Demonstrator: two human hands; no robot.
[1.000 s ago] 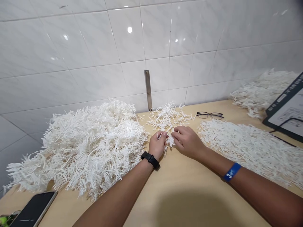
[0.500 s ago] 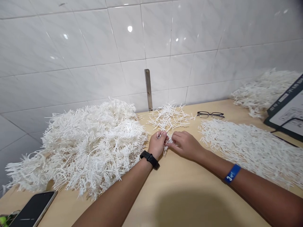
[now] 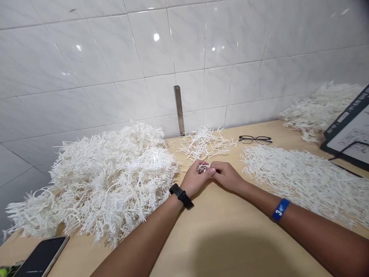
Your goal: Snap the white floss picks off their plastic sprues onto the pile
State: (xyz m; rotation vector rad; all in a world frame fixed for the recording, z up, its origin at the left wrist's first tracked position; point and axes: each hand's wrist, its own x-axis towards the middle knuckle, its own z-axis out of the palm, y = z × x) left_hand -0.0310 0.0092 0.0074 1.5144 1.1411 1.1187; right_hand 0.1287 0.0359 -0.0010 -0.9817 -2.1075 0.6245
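Observation:
My left hand (image 3: 195, 179) and my right hand (image 3: 227, 176) meet at the middle of the wooden table (image 3: 225, 238). Both are closed in a pinch on one small white plastic branched piece (image 3: 203, 167) held between them. Just beyond the hands lies a small loose heap of the same white pieces (image 3: 204, 144). A large tangled pile of them (image 3: 109, 173) sits to the left of my left hand, and a flatter spread of them (image 3: 300, 181) lies to the right of my right forearm.
Black-rimmed glasses (image 3: 255, 139) lie near the tiled wall. A metal bracket (image 3: 179, 109) stands on the wall behind the heap. A phone (image 3: 40, 261) lies at the front left corner. A dark-framed board (image 3: 350, 132) and another white pile (image 3: 319, 109) are at the far right.
My hands have drawn closer together and lower to the table. The white piece, which hung down between them before, is now bunched up in the fingertips.

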